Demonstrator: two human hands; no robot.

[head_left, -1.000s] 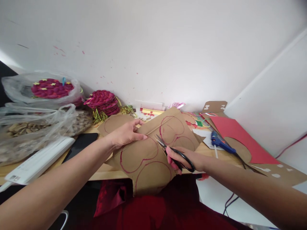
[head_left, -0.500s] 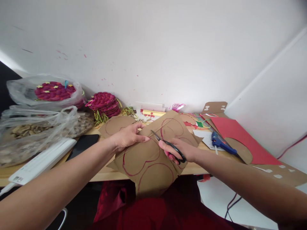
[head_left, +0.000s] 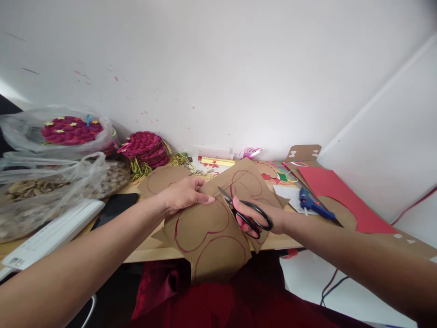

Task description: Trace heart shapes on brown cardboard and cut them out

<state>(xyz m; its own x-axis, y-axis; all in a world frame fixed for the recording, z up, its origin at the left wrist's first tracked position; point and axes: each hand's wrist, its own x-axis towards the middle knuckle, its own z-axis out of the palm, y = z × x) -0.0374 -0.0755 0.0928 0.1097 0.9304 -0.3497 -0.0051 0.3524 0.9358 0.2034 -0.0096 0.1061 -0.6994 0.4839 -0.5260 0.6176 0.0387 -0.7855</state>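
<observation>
A brown cardboard sheet [head_left: 206, 221] with curved outlines drawn in dark red slants across the front edge of the table. My left hand [head_left: 186, 196] grips its upper left side, thumb on top and the other fingers partly hidden. In my right hand [head_left: 254, 215] is a pair of black-handled scissors [head_left: 226, 197], handles spread apart. The blades point up and left at a cut in the cardboard, their tips a little to the right of my left thumb. Outlines lie on both sides of that cut.
Plastic bags [head_left: 61, 180], a white power strip [head_left: 56, 232] and a black phone [head_left: 114, 209] lie on the left. Purple braided discs [head_left: 145, 148] are stacked by the wall. To the right are a blue glue gun [head_left: 316, 205] and red card [head_left: 351, 198].
The scissor handles have spread wider, and my right hand has opened with them. My left hand keeps its place on the cardboard. The whole view has shifted slightly.
</observation>
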